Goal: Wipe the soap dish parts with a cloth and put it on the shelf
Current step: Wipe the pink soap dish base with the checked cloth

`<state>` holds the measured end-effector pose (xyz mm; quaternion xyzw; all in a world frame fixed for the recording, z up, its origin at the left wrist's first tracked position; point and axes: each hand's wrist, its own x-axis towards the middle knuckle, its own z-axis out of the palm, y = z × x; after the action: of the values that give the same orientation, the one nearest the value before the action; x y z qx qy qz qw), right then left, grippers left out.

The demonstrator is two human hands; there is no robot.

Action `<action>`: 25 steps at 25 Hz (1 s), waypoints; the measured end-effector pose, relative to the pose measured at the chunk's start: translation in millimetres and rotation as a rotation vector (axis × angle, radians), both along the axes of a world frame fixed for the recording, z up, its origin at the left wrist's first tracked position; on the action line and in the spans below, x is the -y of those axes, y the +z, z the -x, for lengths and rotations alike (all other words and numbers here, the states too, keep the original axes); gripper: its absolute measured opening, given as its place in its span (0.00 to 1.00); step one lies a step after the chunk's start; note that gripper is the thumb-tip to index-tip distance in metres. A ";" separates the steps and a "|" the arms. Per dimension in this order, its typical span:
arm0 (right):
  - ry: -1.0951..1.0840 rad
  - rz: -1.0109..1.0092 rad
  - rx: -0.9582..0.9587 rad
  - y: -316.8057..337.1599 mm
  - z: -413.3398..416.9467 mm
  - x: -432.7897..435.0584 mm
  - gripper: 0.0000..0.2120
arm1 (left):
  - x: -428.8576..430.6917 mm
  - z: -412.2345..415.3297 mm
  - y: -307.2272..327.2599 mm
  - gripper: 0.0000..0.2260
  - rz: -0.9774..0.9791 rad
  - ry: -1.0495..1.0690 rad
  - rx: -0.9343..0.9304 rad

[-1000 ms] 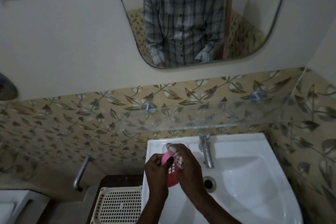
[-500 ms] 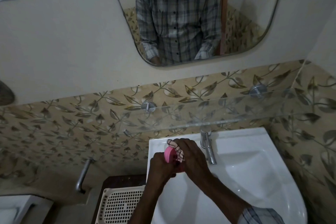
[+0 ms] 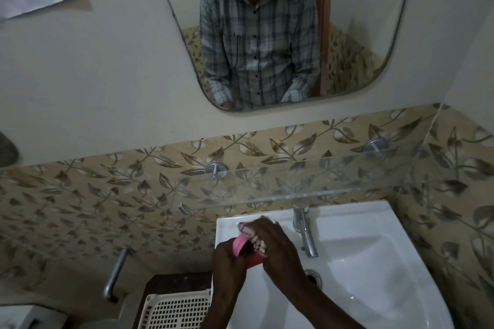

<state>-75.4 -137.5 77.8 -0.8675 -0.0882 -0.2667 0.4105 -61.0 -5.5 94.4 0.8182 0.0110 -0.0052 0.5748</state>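
A pink soap dish part (image 3: 240, 246) is held over the left rim of the white sink (image 3: 374, 262). My left hand (image 3: 227, 254) grips it from the left. My right hand (image 3: 275, 246) presses a checked pink-and-white cloth (image 3: 254, 236) against the dish from the right, and covers most of the cloth. A clear glass shelf (image 3: 307, 181) on two metal pegs runs along the tiled wall just above the sink; nothing stands on it. Whether a second dish part is under my hands I cannot tell.
A chrome tap (image 3: 304, 232) stands right of my hands, with the drain (image 3: 312, 275) below it. A cream perforated basket (image 3: 179, 310) sits on a dark stand left of the sink. A metal pipe (image 3: 115, 275) juts from the wall. A mirror (image 3: 280, 35) hangs above.
The dish part has turned in my left hand, so its slotted face no longer shows. My right hand with the cloth has shifted across it. The view has tilted upward.
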 end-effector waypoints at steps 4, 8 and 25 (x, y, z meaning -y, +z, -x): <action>-0.019 0.023 -0.033 5.2 -0.1 -5.3 0.19 | -0.1 4.9 -0.9 0.07 0.089 -0.008 0.028; -0.003 -0.032 -0.101 3.1 -3.9 -1.2 0.20 | 3.9 5.6 -4.9 0.08 0.125 0.046 0.096; -0.129 -0.252 -0.364 -4.7 -19.6 8.9 0.18 | 28.1 -8.8 -17.0 0.06 -0.149 0.197 0.053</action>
<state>-55.8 -146.4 73.1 -0.8471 0.0771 -0.1403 0.5068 -52.2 -33.6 77.4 0.8535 0.0763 0.0737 0.5101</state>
